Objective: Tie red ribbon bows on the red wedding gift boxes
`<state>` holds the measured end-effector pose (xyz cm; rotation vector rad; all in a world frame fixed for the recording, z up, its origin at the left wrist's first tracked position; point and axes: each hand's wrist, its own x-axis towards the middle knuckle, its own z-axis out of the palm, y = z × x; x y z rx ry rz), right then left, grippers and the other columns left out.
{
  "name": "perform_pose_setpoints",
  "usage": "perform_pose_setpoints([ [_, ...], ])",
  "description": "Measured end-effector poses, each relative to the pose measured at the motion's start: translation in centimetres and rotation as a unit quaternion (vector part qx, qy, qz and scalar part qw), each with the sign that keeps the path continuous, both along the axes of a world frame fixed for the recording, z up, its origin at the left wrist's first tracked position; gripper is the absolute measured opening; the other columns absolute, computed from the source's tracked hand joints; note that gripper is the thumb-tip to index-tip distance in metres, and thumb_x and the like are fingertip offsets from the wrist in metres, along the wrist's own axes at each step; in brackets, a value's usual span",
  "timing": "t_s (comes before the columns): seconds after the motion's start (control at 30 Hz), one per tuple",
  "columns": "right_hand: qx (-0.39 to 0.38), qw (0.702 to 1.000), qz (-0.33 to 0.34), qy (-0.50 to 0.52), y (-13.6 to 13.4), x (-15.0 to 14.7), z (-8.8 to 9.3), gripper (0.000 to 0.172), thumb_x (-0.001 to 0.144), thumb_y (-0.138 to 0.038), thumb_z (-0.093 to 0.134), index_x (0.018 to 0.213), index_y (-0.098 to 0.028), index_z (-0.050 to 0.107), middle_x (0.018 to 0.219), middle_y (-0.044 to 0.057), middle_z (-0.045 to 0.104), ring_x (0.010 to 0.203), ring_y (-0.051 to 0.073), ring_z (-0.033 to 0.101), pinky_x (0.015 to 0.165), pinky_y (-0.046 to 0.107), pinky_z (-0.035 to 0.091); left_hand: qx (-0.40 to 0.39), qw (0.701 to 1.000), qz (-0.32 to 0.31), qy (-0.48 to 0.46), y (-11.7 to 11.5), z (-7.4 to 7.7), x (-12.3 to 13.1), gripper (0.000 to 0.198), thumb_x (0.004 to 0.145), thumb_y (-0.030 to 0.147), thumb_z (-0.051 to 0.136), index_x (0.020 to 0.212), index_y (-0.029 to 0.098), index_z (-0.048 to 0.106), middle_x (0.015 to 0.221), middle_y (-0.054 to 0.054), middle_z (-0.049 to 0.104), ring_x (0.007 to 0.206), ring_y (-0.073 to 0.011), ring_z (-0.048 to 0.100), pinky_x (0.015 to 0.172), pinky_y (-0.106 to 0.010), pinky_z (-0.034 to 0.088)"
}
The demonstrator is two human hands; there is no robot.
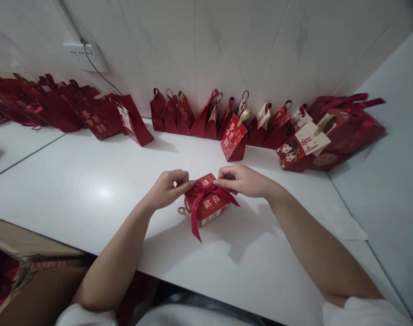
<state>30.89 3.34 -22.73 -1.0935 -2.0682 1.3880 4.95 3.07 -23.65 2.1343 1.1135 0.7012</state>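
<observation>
A small red box (210, 209) with pale characters lies on the white table, in front of my body. Around it runs a dark red ribbon (198, 202), tied at the top, with tails hanging left and right. My left hand (170, 188) pinches the ribbon at the box's upper left, thumb against fingers. At the upper right, my right hand (238, 180) pinches the ribbon in the same way. A twisted tan cord (183, 210) sticks out at the box's left side. The fingertips partly hide the ribbon loops.
Along the tiled wall stands a row of small red gift boxes (170, 113) with loop handles. One red box (234, 140) stands forward of them. Larger red bags (348, 131) are at the right, more at the left. An open cardboard box (46, 290) is at lower left.
</observation>
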Motion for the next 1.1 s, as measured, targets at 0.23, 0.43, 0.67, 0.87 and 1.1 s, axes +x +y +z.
perform_pose_setpoints([
  [0.23,-0.002,1.000,-0.007,0.016,0.12,-0.09,-0.17,0.033,0.091,-0.049,0.056,0.076,-0.020,0.052,0.065,-0.003,0.052,0.059,0.011,0.049,0.056,0.025,0.040,0.010,1.000,0.012,0.017,0.13,0.33,0.13,0.035,0.090,0.044,0.059,0.068,0.017,0.051,0.068,0.002,0.050,0.066,-0.0113,0.042,0.064,-0.027,0.035],
  [0.43,-0.023,1.000,0.019,0.002,0.55,0.16,-0.22,0.041,0.090,-0.054,0.057,0.069,-0.019,0.049,0.062,-0.004,0.049,0.056,0.010,0.047,0.055,0.025,0.038,-0.069,0.995,-0.013,-0.067,-0.10,0.08,0.20,0.041,0.092,0.043,0.055,0.062,0.017,0.046,0.064,0.002,0.046,0.063,-0.0107,0.042,0.064,-0.027,0.036],
  [0.67,-0.081,0.996,0.037,-0.001,0.78,0.49,-0.46,0.049,0.088,-0.062,0.053,0.066,-0.018,0.050,0.058,-0.003,0.051,0.050,0.009,0.047,0.049,0.024,0.037,-0.109,0.991,0.040,-0.072,0.45,-0.47,-0.01,0.047,0.098,0.051,0.039,0.065,0.017,0.044,0.062,0.003,0.038,0.060,-0.0107,0.034,0.058,-0.027,0.029],
  [0.87,-0.067,0.996,0.053,-0.017,0.67,0.40,-0.19,0.050,0.087,-0.063,0.054,0.064,-0.019,0.050,0.055,-0.003,0.049,0.048,0.009,0.045,0.048,0.025,0.034,-0.150,0.983,-0.006,-0.103,0.40,-0.37,-0.07,0.043,0.092,0.051,0.053,0.067,0.017,0.048,0.061,0.002,0.045,0.058,-0.0103,0.041,0.057,-0.026,0.032],
  [1.1,-0.061,0.996,0.066,-0.004,0.80,0.54,-0.15,0.045,0.086,-0.058,0.058,0.066,-0.019,0.050,0.056,-0.004,0.050,0.050,0.009,0.047,0.050,0.024,0.036,-0.182,0.974,-0.031,-0.129,0.48,-0.33,-0.23,0.038,0.088,0.042,0.063,0.063,0.015,0.051,0.059,0.002,0.049,0.058,-0.0088,0.045,0.058,-0.024,0.035],
])
